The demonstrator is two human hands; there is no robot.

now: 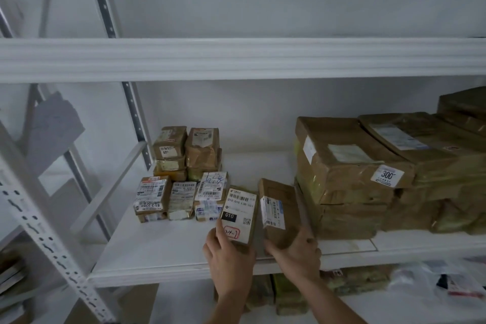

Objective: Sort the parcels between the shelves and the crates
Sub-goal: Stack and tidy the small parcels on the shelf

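Observation:
Two small brown parcels stand over the front of the white middle shelf (163, 252). My left hand (228, 258) grips the parcel with a white barcode label and a black "010" tag (240, 214) from below. Beside it, my right hand (297, 250) holds the plain brown parcel with a narrow white label (280, 209) by its lower end. The two parcels are side by side, a small gap between them. Behind and to the left sits a group of several small labelled parcels (181, 197), with more stacked at the back (188, 152).
Large flat brown parcels (349, 166) are piled on the shelf's right side, one tagged "300". A white upper shelf beam (236, 59) runs overhead. Perforated uprights (44, 242) stand at the left. The lower shelf holds more parcels (289, 294) and plastic bags (434, 281).

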